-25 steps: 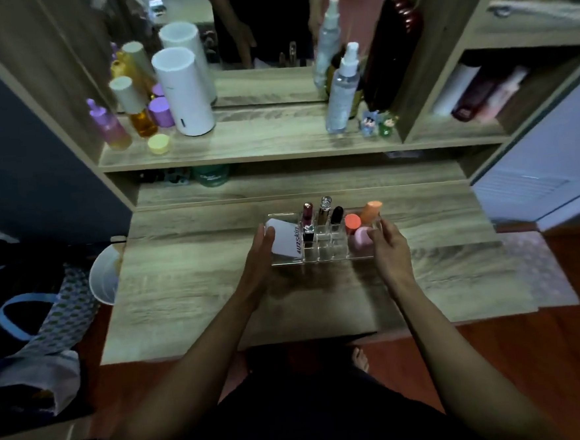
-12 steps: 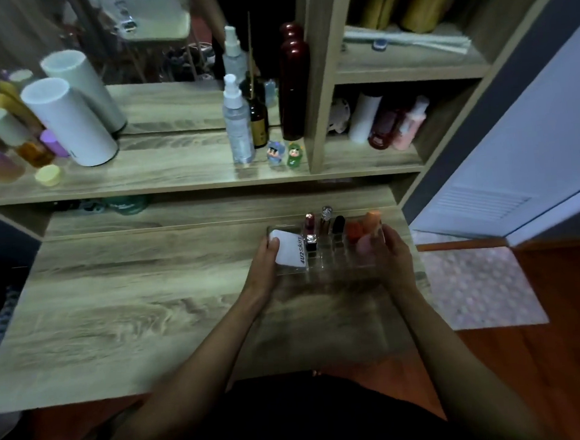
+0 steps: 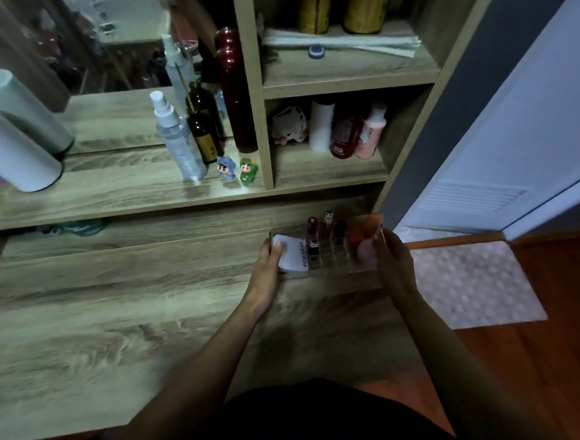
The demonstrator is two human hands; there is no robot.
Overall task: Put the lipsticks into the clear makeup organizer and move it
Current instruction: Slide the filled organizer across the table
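The clear makeup organizer (image 3: 333, 270) sits at the far right of the wooden desk (image 3: 117, 318), gripped at both ends. My left hand (image 3: 266, 273) holds its left end and my right hand (image 3: 392, 260) its right end. Three lipsticks (image 3: 327, 232) stand upright in its middle slots. A white compact (image 3: 293, 255) lies in the left compartment, and orange and pink sponges (image 3: 362, 239) fill the right one, blurred.
Above the desk, a shelf (image 3: 109, 201) carries a spray bottle (image 3: 178, 141), a dark bottle, a tall red bottle (image 3: 237, 93), two small figurines (image 3: 238, 168) and a white cylinder (image 3: 9, 150). A cubby (image 3: 329, 169) holds more bottles. A pale mat (image 3: 475, 282) lies on the floor right.
Both hands have carried the organizer to the right along the desk, toward its right end. The view has swung right with it.
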